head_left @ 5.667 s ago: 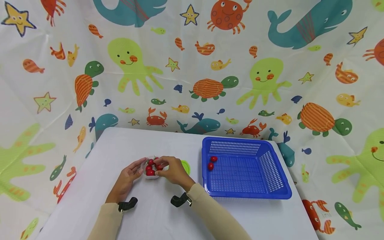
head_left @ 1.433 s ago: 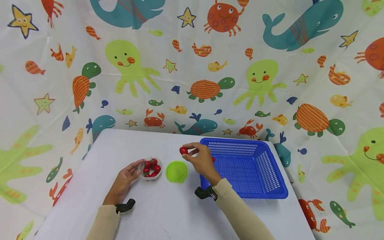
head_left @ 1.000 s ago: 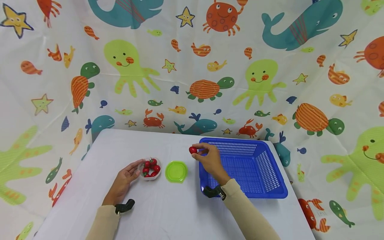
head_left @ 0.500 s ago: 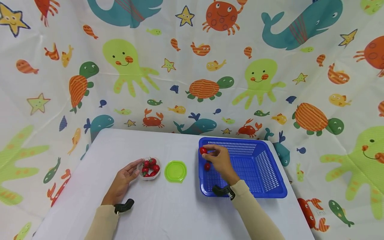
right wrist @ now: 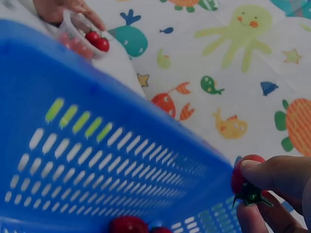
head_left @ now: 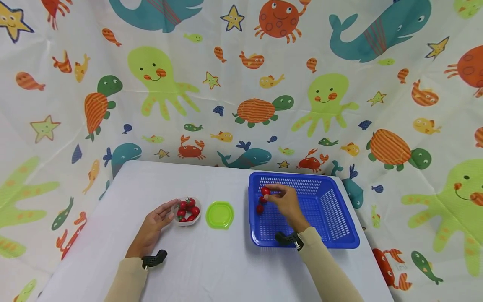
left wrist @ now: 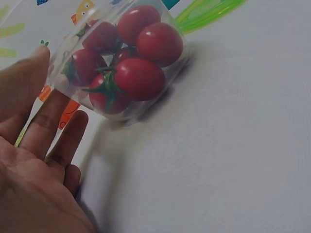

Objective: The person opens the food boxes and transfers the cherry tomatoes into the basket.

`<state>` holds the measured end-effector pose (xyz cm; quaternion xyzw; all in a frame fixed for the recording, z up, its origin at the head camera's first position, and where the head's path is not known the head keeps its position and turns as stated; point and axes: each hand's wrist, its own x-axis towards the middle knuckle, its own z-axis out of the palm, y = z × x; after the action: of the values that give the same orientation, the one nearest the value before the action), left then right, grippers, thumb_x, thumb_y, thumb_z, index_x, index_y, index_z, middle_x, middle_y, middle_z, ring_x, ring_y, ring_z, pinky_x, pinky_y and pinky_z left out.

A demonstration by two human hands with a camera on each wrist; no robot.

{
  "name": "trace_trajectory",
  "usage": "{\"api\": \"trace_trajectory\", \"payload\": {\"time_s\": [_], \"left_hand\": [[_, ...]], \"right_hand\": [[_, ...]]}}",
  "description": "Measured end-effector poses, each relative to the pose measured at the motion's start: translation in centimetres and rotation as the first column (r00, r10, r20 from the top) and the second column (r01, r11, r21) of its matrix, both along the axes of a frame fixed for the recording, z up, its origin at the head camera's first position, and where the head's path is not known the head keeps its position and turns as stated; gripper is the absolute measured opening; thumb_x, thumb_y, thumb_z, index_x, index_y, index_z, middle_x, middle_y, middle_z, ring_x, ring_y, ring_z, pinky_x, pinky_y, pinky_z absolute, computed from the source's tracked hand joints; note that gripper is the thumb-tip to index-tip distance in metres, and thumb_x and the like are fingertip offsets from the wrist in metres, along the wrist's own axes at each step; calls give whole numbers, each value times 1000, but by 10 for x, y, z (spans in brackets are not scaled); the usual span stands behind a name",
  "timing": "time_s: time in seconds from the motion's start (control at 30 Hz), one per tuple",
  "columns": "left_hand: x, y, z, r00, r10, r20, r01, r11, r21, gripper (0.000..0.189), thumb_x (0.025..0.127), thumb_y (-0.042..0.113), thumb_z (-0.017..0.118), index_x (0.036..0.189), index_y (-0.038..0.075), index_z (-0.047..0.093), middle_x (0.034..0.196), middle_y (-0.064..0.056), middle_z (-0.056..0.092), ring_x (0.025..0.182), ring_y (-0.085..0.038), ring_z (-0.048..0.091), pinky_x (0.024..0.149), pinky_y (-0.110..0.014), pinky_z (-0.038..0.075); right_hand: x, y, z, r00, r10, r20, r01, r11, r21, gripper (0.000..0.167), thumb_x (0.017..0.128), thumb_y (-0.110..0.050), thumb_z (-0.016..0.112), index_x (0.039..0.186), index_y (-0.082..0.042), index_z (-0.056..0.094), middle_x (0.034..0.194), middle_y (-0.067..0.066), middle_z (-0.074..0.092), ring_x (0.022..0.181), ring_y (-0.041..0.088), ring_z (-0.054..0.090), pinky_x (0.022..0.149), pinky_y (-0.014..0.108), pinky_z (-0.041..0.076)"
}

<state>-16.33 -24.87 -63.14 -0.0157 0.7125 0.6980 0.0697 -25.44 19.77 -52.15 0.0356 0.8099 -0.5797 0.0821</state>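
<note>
My right hand [head_left: 286, 203] pinches a red cherry tomato [head_left: 266, 191] between thumb and fingertips, over the left part of a blue plastic basket [head_left: 304, 243]. Its green stem end shows in the right wrist view, under the thumb [right wrist: 272, 172]. Two more tomatoes [head_left: 260, 209] lie in the basket just below that hand. At the left, a small clear plastic tub [left wrist: 177, 29] holds several cherry tomatoes [left wrist: 141, 79], some with green stems. My left hand [head_left: 152, 228] steadies the tub's left side between thumb and fingers; the lower fingers [left wrist: 73, 133] stand off its wall.
A bright green lid [head_left: 219, 215] lies flat on the white table [head_left: 211, 268], between tub and basket. The basket stands near the table's right edge. Behind hangs a curtain [head_left: 234, 138] printed with sea animals.
My right hand has taken a tomato out of the tub and carried it rightward, past the lid and over the basket rim. My left hand has stayed at the tub.
</note>
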Motion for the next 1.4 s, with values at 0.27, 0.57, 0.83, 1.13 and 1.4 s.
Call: {"api": "trace_trajectory", "payload": {"time_s": [0.27, 0.57, 0.83, 1.13, 1.4], "left_hand": [[1, -1, 1, 1000, 4, -1, -4, 1000, 14, 57, 111, 26, 58, 164, 14, 41, 173, -5, 38, 146, 10, 40, 107, -3, 40], [1, 0, 3, 1000, 13, 28, -13, 1000, -20, 58, 111, 31, 58, 165, 18, 40, 174, -7, 35, 164, -24, 27, 106, -3, 41], [1, 0, 3, 1000, 13, 18, -13, 1000, -3, 58, 111, 29, 58, 164, 16, 40, 173, -6, 37, 158, -6, 35, 106, -3, 41], [0, 0, 0, 1000, 7, 8, -7, 1000, 6, 58, 111, 29, 59, 164, 15, 40, 173, -5, 37, 148, 9, 40, 107, -3, 41], [0, -1, -1, 1000, 0, 5, 0, 1000, -9, 58, 111, 31, 59, 164, 17, 41, 173, -6, 37, 160, -11, 34, 107, -3, 40]], "right_hand": [[-9, 14, -11, 999, -32, 37, 30, 998, 61, 37, 94, -9, 81, 130, -18, 78, 133, 9, 73, 115, 29, 64, 102, 40, 54], [-19, 24, -18, 998, -29, 54, 25, 997, 67, 34, 94, -5, 80, 126, -16, 80, 129, 12, 75, 110, 29, 68, 107, 47, 50], [-29, 31, -22, 997, 24, 76, -33, 993, 117, 31, 92, -1, 80, 122, -11, 81, 127, 14, 77, 114, 32, 69, 117, 62, 41], [-43, 39, -35, 996, 61, 60, -73, 975, 211, 33, 90, 2, 80, 121, -9, 81, 130, 16, 76, 118, 33, 67, 115, 58, 47], [-51, 36, -42, 994, 70, 84, -91, 956, 280, 33, 88, 6, 80, 117, -9, 82, 125, 16, 78, 116, 32, 67, 113, 56, 49]]}}
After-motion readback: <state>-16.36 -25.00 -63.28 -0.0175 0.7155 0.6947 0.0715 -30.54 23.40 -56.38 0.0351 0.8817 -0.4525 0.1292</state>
